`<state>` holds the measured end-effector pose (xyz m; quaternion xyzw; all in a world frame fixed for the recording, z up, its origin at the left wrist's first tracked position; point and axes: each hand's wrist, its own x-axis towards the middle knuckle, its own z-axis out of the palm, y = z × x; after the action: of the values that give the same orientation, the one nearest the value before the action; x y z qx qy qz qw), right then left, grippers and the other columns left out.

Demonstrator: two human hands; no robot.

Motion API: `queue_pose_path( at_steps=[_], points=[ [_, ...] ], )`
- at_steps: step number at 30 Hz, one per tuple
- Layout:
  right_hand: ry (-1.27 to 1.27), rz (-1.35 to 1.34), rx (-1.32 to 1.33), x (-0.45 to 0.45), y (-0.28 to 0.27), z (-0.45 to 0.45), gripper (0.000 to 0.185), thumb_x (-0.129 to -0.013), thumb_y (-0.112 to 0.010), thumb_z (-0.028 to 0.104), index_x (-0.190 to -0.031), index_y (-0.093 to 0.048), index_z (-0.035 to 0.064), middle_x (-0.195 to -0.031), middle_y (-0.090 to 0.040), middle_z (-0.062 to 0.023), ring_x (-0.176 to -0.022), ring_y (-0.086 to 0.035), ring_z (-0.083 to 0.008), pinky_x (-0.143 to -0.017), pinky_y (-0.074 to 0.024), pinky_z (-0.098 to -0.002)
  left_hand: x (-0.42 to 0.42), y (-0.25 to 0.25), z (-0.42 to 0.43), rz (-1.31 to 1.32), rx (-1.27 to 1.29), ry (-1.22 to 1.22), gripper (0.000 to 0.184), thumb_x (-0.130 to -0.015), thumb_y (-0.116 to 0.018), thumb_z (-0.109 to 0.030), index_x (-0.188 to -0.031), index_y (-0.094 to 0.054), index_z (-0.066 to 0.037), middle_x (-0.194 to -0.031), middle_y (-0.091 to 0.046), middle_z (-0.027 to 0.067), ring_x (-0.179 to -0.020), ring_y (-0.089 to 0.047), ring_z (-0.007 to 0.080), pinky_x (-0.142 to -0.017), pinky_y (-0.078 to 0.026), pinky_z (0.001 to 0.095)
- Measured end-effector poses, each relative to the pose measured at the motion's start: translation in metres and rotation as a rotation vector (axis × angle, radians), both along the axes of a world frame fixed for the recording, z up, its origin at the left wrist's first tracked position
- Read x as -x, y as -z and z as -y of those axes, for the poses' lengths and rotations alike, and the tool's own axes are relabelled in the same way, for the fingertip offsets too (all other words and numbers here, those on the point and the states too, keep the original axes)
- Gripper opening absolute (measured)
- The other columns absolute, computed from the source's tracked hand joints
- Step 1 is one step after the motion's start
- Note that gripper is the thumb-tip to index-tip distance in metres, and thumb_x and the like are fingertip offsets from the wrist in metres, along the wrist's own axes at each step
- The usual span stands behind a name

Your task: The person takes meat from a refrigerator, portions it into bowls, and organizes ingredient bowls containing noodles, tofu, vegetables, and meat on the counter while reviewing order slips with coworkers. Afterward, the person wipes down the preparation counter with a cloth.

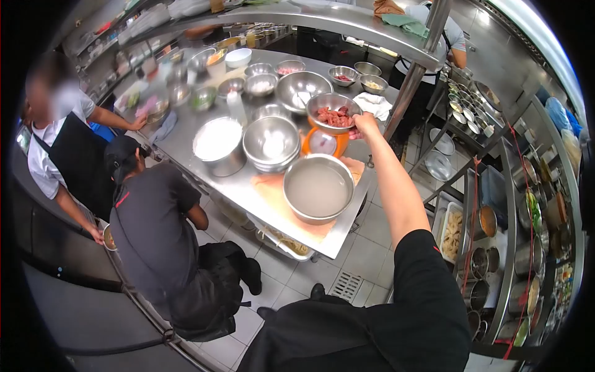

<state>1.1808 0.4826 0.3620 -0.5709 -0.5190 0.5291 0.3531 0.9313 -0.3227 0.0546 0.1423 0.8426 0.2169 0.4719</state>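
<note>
My right hand [367,126] is closed on the right rim of a steel bowl [317,101] that holds pieces of raw red meat [334,116]. Just below this bowl is an orange kitchen scale [323,142]; whether the bowl rests on it I cannot tell. Nearer to me, a wide steel pot [318,188] of cloudy liquid stands on an orange cloth [268,192]. Left of the scale are stacked empty steel bowls [271,139] and a large pot [217,141] filled with something white. My left hand is out of view.
A person in dark clothes [155,223] crouches at my left, beside another person in a black apron [80,161]. More bowls, a squeeze bottle [236,108] and a white cloth [374,106] are on the steel table [186,149]. Loaded shelves [508,235] line the right; a metal post [416,80] rises nearby.
</note>
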Motion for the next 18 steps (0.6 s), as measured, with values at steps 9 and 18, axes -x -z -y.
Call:
queue_pose_path(
  at_steps=[9, 18],
  points=[
    [0.006, -0.062, -0.055, -0.018, 0.007, 0.0, 0.047, -0.097, -0.047, 0.041, -0.12, -0.044, 0.0008, -0.076, -0.061, -0.0154, -0.05, -0.059, -0.0208, -0.041, -0.0532, -0.0344, 0.031, -0.031, -0.152, 0.106, -0.271, -0.059, 0.026, -0.095, -0.058, -0.029, -0.101, -0.059, -0.004, -0.089, -0.065, 0.0075, -0.078, -0.067, 0.0215, -0.063, -0.054, 0.0339],
    [0.099, 0.021, -0.067, -0.017, -0.009, 0.037, 0.059, -0.097, -0.043, 0.053, -0.123, -0.044, -0.0002, -0.079, -0.059, -0.0143, -0.05, -0.057, -0.0193, -0.04, -0.0491, -0.0317, 0.097, -0.177, -0.379, 0.143, -0.863, 0.049, 0.02, -0.098, -0.053, -0.02, -0.099, -0.059, 0.0, -0.084, -0.067, 0.0102, -0.065, -0.062, 0.0137, -0.06, -0.048, 0.0249]
  ],
)
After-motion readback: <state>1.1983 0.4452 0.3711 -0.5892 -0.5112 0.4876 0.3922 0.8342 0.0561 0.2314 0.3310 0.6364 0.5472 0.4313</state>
